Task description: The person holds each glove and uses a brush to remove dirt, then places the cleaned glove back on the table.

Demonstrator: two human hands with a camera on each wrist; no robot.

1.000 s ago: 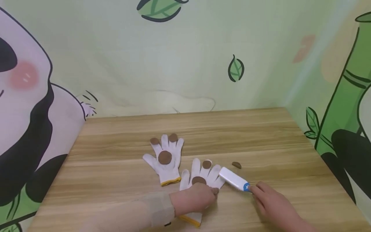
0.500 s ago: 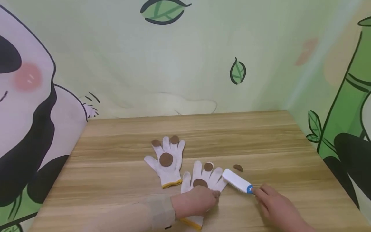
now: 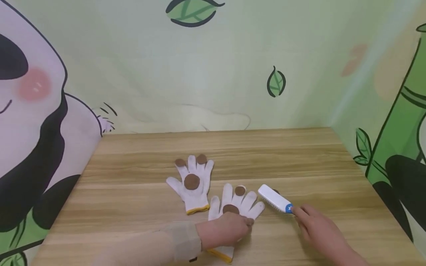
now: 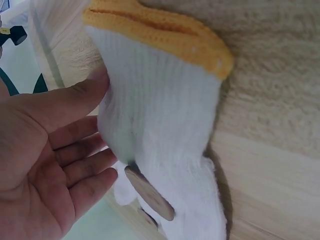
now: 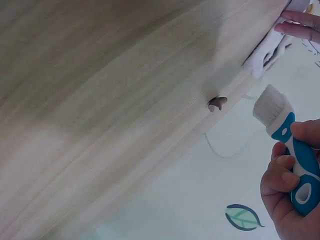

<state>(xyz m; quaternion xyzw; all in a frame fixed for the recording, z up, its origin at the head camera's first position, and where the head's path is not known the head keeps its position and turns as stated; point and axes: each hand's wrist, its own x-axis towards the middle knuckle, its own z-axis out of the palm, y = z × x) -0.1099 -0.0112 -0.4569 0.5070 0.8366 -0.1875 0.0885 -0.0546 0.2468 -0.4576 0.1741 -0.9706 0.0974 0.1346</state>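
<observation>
Two white knitted gloves with yellow cuffs lie on the wooden table (image 3: 133,199). The farther glove (image 3: 197,197) bears brown round patches on its palm and two fingertips. My left hand (image 3: 226,229) rests over the nearer glove (image 3: 247,203), covering part of its palm. In the left wrist view the thumb and loosely bent fingertips meet the edge of this glove (image 4: 165,110). My right hand (image 3: 319,229) grips a blue-and-white brush (image 5: 300,150) by its handle, with its white bristles (image 5: 270,107) beyond the nearer glove's fingers.
A small brown piece (image 5: 218,104) lies on the table, mostly hidden behind the brush head in the head view. A wall printed with pandas and leaves (image 3: 276,83) borders the table's far edge.
The brush has moved right and slightly away from the nearer glove's fingertips, and now overlaps the small brown piece in the head view. My left hand stays on the glove.
</observation>
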